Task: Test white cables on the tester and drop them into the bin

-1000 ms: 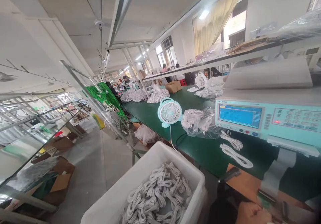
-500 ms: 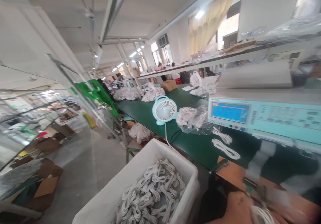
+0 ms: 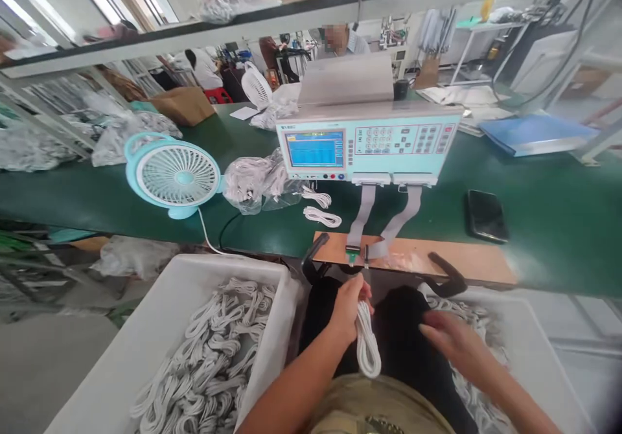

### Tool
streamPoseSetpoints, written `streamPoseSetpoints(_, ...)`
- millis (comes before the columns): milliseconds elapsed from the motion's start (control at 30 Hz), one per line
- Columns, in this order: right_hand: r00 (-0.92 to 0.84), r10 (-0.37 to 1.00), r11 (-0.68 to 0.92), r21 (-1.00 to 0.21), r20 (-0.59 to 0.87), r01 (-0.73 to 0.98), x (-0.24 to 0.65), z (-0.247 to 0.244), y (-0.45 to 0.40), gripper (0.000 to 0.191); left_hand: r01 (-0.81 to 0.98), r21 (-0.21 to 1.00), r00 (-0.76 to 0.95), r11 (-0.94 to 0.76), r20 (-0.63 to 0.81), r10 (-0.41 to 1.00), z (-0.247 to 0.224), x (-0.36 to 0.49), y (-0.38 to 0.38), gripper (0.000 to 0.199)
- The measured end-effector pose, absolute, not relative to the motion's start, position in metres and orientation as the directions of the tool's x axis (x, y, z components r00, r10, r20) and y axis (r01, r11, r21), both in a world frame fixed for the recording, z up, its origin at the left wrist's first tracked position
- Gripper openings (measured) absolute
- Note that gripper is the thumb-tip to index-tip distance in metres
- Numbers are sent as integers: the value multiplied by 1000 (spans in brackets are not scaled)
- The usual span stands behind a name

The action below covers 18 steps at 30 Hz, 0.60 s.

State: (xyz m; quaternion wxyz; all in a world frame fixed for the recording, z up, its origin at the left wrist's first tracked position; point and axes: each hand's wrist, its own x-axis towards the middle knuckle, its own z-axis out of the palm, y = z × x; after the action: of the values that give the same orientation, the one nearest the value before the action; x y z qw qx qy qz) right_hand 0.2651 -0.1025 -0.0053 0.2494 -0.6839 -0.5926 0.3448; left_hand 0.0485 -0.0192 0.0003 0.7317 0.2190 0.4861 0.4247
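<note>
A coiled bundle of white cable point(image 3: 368, 346) hangs in my left hand point(image 3: 347, 308), closed around its upper end, above my lap. The hand is just below the front edge of a wooden board point(image 3: 403, 258), where two grey ribbon cables point(image 3: 363, 214) come down from a light-blue tester point(image 3: 403, 139) with a lit screen. One ribbon ends in a small green connector board point(image 3: 352, 256) near my fingertips. To the right, my right hand point(image 3: 444, 338) is somewhat blurred, fingers apart and nothing visible in them, beside the right bin of cable bundles point(image 3: 473, 320).
A white bin point(image 3: 160, 278) full of cable bundles stands on the left. On the green table point(image 3: 253, 233) are a blue fan point(image 3: 177, 175), bagged cables point(image 3: 247, 184), two loose white bundles point(image 3: 322, 217), a phone point(image 3: 486, 215) and a blue folder point(image 3: 539, 133). Behind the tester sits a person.
My view has swung right and down from the room toward the tester and my lap. Both arms and the cable bundle in my left hand now show fully.
</note>
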Motion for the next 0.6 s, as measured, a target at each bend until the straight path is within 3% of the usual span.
streamPoseSetpoints(67,-144,959,-188,-931,-242,314,222,1,-100,38,-359,786,129,504,-493,861,6,62,-20,43)
streamPoseSetpoints(100,-222,947,-203,-967,-234,154,201,2,-98,37,-313,824,121,471,-458,881,10,67,-21,39)
streamPoseSetpoints(133,-188,949,-256,-967,-252,2,183,2,-94,35,-258,868,126,424,-405,906,15,69,-23,35)
streamPoseSetpoints(267,-78,881,-436,-735,-467,-520,156,-8,-84,37,32,999,155,36,-40,987,25,51,-37,23)
streamPoseSetpoints(333,-90,854,-445,-630,-512,-637,161,-15,-83,35,147,982,249,-121,82,965,18,32,-47,24)
streamPoseSetpoints(467,-190,818,-482,-467,-543,-741,168,-21,-81,33,202,956,560,-214,67,826,-11,7,-68,41)
streamPoseSetpoints(533,-248,803,-509,-407,-542,-759,167,-24,-80,34,215,950,573,-228,66,817,-21,4,-74,34)
streamPoseSetpoints(600,-237,809,-510,-441,-539,-738,164,-28,-79,36,215,939,561,-267,105,821,-25,5,-76,17)
